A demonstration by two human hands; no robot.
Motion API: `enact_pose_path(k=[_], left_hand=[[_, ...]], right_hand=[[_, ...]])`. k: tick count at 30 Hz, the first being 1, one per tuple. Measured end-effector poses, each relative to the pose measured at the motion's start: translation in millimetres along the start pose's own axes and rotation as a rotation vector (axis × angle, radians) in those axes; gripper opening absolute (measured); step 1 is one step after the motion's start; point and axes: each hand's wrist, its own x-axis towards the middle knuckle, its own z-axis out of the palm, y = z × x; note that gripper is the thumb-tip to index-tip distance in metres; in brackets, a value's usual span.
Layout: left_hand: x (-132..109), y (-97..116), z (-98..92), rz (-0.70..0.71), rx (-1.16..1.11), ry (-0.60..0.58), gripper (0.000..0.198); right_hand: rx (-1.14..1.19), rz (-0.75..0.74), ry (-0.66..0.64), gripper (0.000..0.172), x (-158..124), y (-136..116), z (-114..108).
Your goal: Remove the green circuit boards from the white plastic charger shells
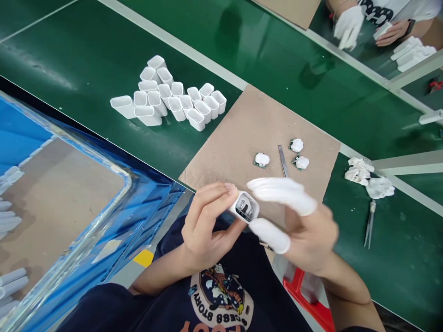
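Note:
My left hand (211,221) is closed round a white plastic housing (254,211), whose open end faces up and to the right. Inside the housing sits a dark circuit part with some metallic pieces. White covers are on the fingers and thumb of my right hand (304,221), which are spread apart on either side of the open end; whether the tips touch its rim I cannot tell. Beyond the hands, metal tweezers (283,161) lie on a cardboard sheet (228,143). Small green circuit boards with white blobs (262,160) lie near them.
Several empty white housings (176,102) stand grouped on the green table (86,55). At left is a blue bin (138,221) lined with cardboard. Crumpled white gloves (360,171) and black-handled tweezers (369,226) lie at right. A co-worker's gloved hand (349,27) shows at upper right.

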Motion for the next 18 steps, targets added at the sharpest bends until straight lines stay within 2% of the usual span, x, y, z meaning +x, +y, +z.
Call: enact_pose_path(k=[4,6,10,14,18], left_hand=[[3,2,-2.2,-0.026,-0.002,-0.031,0.048],[4,3,-2.1,-0.023,-0.019,-0.037,0.048],[2,2,-1.0,-0.032,-0.020,-0.040,0.050],[1,0,-0.9,-0.041,-0.011,-0.036,0.053],[3,0,-1.6,-0.031,-0.028,-0.029,0.054]], right_hand=[[0.121,0.226,0.195,0.026,7,7,-15],[0.099,0.276,0.205,0.026,10,12,-17],[0.077,0.304,0.075,0.016,11,19,-20],[0.059,0.246,-0.098,0.012,12,19,-27],[-0.015,0.185,-0.140,0.015,15,21,-32]])
